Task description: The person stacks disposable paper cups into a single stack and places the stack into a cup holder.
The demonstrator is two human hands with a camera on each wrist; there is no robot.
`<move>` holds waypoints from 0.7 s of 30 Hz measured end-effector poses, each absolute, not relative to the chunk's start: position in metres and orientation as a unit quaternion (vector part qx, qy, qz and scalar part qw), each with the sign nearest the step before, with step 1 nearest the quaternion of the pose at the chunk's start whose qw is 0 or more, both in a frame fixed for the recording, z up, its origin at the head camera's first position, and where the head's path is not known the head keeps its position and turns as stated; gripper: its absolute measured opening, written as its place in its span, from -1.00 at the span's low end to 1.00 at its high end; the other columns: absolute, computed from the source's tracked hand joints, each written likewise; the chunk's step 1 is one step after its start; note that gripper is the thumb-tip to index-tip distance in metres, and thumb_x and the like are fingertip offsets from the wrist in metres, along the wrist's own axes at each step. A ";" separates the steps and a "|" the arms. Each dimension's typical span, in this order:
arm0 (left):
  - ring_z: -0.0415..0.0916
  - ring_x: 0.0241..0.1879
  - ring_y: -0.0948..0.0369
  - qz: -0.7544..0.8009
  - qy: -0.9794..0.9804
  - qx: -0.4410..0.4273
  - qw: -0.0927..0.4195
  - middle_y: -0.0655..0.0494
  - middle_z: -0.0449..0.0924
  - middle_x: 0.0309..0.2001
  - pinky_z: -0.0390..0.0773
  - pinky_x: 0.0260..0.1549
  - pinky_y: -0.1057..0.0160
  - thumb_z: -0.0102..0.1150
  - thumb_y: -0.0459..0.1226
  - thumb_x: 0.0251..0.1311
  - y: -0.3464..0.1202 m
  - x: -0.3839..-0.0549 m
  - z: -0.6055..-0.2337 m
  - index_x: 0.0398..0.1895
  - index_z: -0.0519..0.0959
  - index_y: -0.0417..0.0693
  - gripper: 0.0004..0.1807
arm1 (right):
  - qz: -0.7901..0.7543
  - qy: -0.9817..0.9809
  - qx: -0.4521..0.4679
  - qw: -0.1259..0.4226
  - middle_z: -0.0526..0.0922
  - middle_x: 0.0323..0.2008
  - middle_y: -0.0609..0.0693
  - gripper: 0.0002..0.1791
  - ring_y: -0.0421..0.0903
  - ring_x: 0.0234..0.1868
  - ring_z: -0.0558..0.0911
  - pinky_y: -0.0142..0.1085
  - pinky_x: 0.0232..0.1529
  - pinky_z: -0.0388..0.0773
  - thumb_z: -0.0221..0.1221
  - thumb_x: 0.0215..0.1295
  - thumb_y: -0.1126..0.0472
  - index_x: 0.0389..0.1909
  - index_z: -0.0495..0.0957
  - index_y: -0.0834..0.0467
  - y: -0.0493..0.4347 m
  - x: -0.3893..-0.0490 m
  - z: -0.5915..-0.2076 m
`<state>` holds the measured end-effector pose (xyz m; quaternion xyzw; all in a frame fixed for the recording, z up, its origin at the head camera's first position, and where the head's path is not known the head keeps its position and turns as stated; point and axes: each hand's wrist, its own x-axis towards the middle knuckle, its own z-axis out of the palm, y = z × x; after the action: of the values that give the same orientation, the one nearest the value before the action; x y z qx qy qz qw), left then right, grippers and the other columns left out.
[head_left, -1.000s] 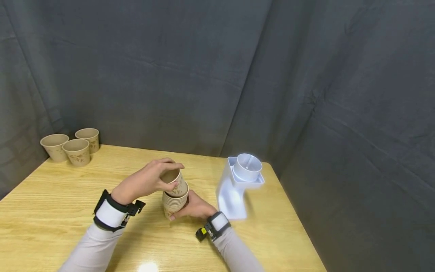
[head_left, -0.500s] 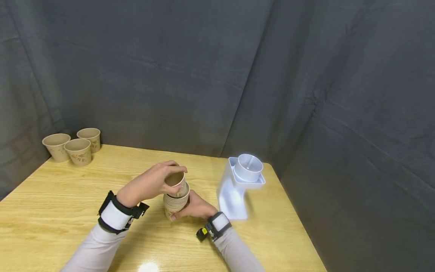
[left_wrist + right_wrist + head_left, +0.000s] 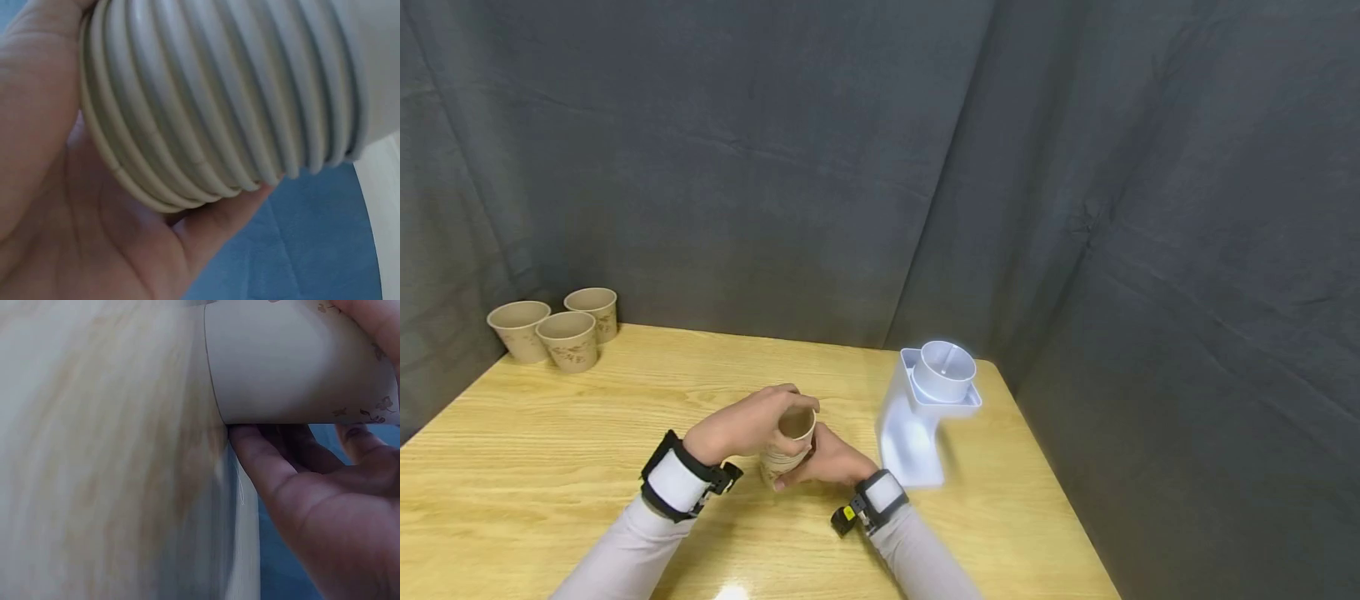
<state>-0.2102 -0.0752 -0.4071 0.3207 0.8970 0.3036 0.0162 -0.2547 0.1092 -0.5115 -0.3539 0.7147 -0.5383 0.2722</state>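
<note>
A stack of nested beige paper cups [image 3: 773,471] stands upright on the table. My left hand [image 3: 748,429] curls its fingers and thumb round the top of the stack from the left. In the left wrist view the cups' rolled rims [image 3: 206,94] sit close together in a row, inside the curve of the hand [image 3: 94,206]. My right hand [image 3: 835,458] grips the stack's lower part from the right. In the right wrist view the bottom cup [image 3: 294,362], with its brown floral print, has its base against the tabletop. Part of the stack is hidden behind the hands.
Three loose paper cups [image 3: 568,342] stand upright at the far left corner of the wooden table [image 3: 647,375]. To the right stands a white plastic stand [image 3: 913,450] with a round cylinder [image 3: 946,375] on top. Dark curtains [image 3: 737,167] enclose the back and sides.
My left hand has moved down and slightly right with the top cup, which has sunk into the stack. The right hand keeps its hold on the stack.
</note>
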 end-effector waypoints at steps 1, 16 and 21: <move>0.58 -0.03 0.05 0.305 0.896 0.322 0.016 -0.01 0.60 -0.02 0.63 -0.06 0.04 0.39 -0.23 0.14 -0.076 -0.210 -0.407 0.23 0.59 -0.13 -0.46 | -0.537 0.716 -0.354 0.270 0.62 0.15 -0.16 -0.16 -0.24 0.14 0.61 -0.32 0.26 0.46 0.50 -0.01 0.44 0.31 0.42 -0.01 0.109 -0.254 -0.511; 0.42 0.32 -0.10 0.386 0.881 0.269 0.037 -0.20 0.44 0.34 0.42 0.26 -0.19 0.19 0.14 0.36 -0.097 -0.211 -0.434 0.49 0.24 -0.20 -0.16 | -0.551 0.710 -0.337 0.282 0.63 0.12 -0.12 -0.12 -0.19 0.12 0.62 -0.28 0.23 0.49 0.49 -0.02 0.47 0.34 0.39 -0.05 0.113 -0.252 -0.512; 0.61 0.01 0.09 0.423 0.849 0.316 -0.005 -0.05 0.63 0.08 0.61 -0.01 0.06 0.08 -0.06 0.49 -0.125 -0.219 -0.452 0.37 0.37 -0.26 -0.43 | -0.557 0.713 -0.332 0.266 0.57 0.19 -0.14 -0.03 -0.20 0.20 0.56 -0.29 0.30 0.41 0.51 -0.07 0.48 0.38 0.35 -0.09 0.111 -0.251 -0.513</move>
<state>-0.2190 -0.1247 -0.4520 0.3157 0.8493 0.4231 -0.0047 -0.2513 0.1105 -0.5127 -0.3324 0.7135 -0.5566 0.2658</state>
